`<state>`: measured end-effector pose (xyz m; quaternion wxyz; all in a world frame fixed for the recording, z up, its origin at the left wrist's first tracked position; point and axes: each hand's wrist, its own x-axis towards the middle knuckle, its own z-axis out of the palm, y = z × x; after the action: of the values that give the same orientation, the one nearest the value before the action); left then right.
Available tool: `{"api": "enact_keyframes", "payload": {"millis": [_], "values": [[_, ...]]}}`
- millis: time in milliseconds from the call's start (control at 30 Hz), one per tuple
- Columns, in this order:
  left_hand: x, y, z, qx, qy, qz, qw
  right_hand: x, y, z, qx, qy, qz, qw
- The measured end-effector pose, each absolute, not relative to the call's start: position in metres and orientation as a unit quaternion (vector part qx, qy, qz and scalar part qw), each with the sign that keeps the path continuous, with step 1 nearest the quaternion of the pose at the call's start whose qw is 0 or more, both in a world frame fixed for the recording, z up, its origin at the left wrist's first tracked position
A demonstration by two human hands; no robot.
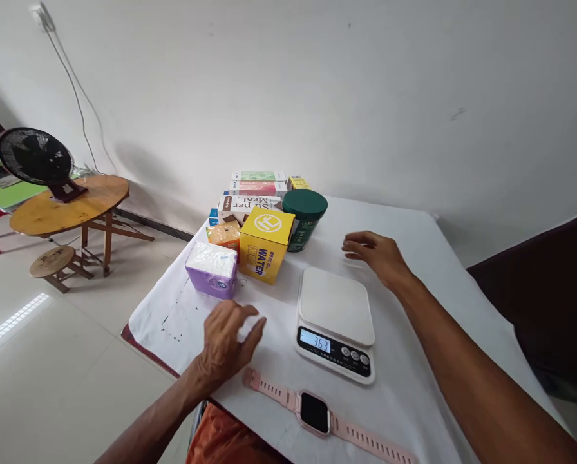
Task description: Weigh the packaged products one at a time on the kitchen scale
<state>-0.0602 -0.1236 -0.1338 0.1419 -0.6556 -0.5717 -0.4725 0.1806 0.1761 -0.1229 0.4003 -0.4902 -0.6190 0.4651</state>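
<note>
My left hand point(229, 341) rests on the white tablecloth point(414, 245) with fingers spread, holding nothing, just in front of a purple tissue pack point(212, 269). My right hand point(375, 253) hovers open above the cloth behind a white kitchen scale point(335, 322), whose display reads 363 with nothing on its platform. A yellow water box point(264, 243) and a green-lidded tub point(304, 219) stand left of the right hand. A pink smartwatch point(312, 411) lies flat near the table's front edge.
Several boxes are stacked behind the yellow box, among them a "Super Meal" box point(247, 205) and an orange carton point(224, 234). To the left stand a round wooden table point(71, 206) with a black fan point(35, 158) and a low stool point(54, 261).
</note>
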Motion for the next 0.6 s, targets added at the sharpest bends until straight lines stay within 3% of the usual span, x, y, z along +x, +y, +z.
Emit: {"api": "enact_keyframes", "payload": {"millis": [133, 300, 600], "values": [[-0.082, -0.122, -0.115, -0.507, -0.653, -0.499, 0.259, 0.23, 0.121, -0.125, -0.527, -0.635, 0.417, 0.381], [-0.104, -0.099, -0.119, -0.431, -0.729, -0.515, 0.136, 0.254, 0.069, -0.139, -0.528, -0.676, 0.404, 0.317], [-0.111, -0.109, -0.112, -0.358, -0.739, -0.562, 0.1, 0.256, 0.053, -0.148, -0.496, -0.659, 0.395, 0.405]]}}
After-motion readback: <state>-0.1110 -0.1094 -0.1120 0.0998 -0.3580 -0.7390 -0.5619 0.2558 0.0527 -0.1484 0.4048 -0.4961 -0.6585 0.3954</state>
